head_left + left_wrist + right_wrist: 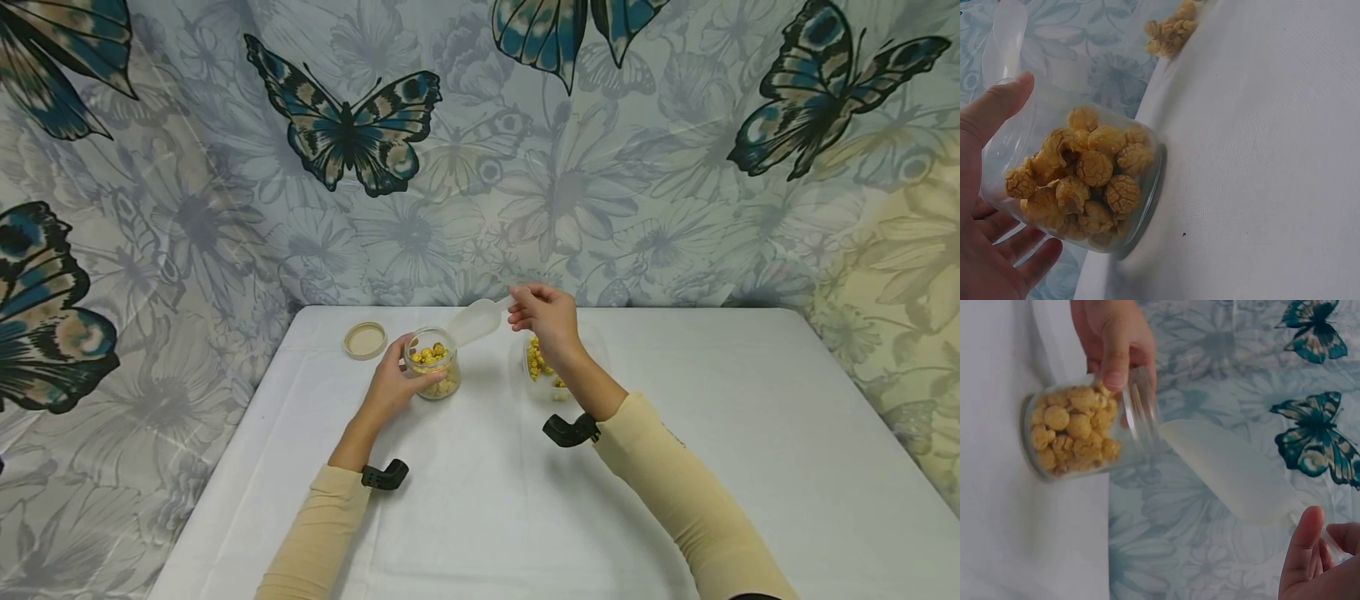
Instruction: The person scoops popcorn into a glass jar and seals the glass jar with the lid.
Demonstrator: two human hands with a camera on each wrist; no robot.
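A clear glass jar (447, 385) stands on the table, partly filled with caramel popcorn (1094, 169). My left hand (396, 385) grips it, thumb on the near side and fingers round the far side. By its handle, my right hand (546, 323) pinches a translucent white scoop (1229, 472). The scoop tilts down toward the jar, its tip at the open rim; whether they touch, I cannot tell. No popcorn shows in the scoop's bowl. Behind my right wrist is a clear plastic container (596, 340), partly hidden, with more popcorn (536, 360) in it.
A round gold-rimmed lid (365, 341) lies on the table left of the jar. White cloth (712, 433) covers the table. Close behind its back edge hangs a fabric backdrop (570, 192) printed with flowers and butterflies.
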